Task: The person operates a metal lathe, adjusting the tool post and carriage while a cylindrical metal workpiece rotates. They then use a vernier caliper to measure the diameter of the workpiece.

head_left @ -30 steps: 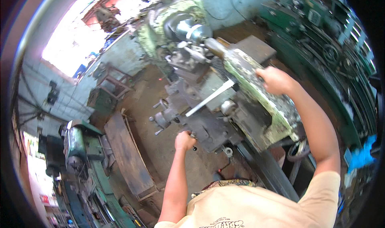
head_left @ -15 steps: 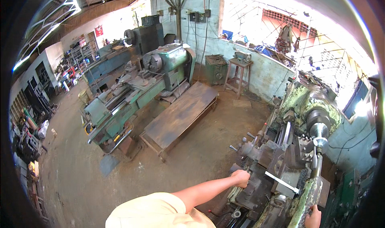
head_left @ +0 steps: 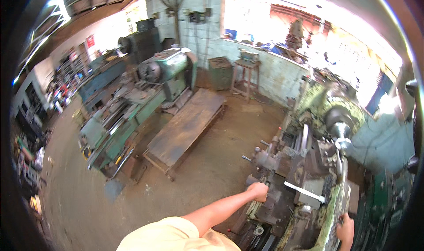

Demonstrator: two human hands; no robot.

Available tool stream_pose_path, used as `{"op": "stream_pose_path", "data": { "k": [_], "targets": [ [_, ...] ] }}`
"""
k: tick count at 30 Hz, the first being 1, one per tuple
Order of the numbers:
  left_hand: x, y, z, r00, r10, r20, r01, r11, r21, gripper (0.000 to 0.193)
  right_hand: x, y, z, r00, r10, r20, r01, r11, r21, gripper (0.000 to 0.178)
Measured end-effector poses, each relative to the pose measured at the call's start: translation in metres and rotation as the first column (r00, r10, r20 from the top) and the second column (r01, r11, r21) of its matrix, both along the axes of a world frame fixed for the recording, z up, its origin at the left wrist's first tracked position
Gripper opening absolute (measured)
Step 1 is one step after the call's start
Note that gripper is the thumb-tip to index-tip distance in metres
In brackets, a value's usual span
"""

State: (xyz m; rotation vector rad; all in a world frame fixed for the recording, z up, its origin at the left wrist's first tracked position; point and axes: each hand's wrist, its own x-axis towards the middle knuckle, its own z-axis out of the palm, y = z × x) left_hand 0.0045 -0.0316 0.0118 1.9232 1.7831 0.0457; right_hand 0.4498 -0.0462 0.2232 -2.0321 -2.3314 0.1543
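Observation:
A worn, pale green lathe stands at the right, with its dark chuck (head_left: 338, 118) at the far end and a shiny metal workpiece (head_left: 341, 134) in front of it. My left hand (head_left: 258, 192) is closed at the near left side of the carriage (head_left: 274, 207), beside a dark round part; what its fingers wrap is hidden. Low at the right, my right hand (head_left: 345, 229) has curled fingers against the outer side of the tailstock (head_left: 332, 211); its grip is partly hidden. A white bar (head_left: 304, 192) lies slantwise across the carriage, between both hands.
Left of me, a low wooden-topped bench (head_left: 185, 129) stands beside a second green lathe (head_left: 128, 123). A small stool (head_left: 245, 76) and a green cabinet (head_left: 220, 73) are by the far wall. Dark green machinery (head_left: 382, 207) lies beyond my right hand.
The whole view has swung right, so the room sits further left and a little higher. Both hands keep their places on the lathe; more of the right hand and wrist shows.

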Motion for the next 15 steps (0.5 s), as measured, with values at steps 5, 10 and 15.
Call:
{"op": "stream_pose_path", "data": {
  "k": [5,10,15],
  "targets": [
    [0.000,0.005,-0.010,1.000,0.007,-0.030,-0.008,0.999,-0.035,0.037,0.016,0.003,-0.010,0.996,0.066,-0.057,-0.065,0.998,0.027,0.040],
    [0.002,0.006,-0.006,0.996,-0.018,-0.082,0.017,1.000,-0.014,0.039,0.013,0.000,-0.006,0.997,0.054,-0.063,-0.056,0.998,-0.040,0.045],
    [0.006,0.006,0.006,0.995,-0.002,-0.101,-0.001,1.000,-0.028,0.044,0.005,-0.002,0.003,0.994,-0.013,-0.111,0.005,0.998,-0.068,0.039]
  ]
}}
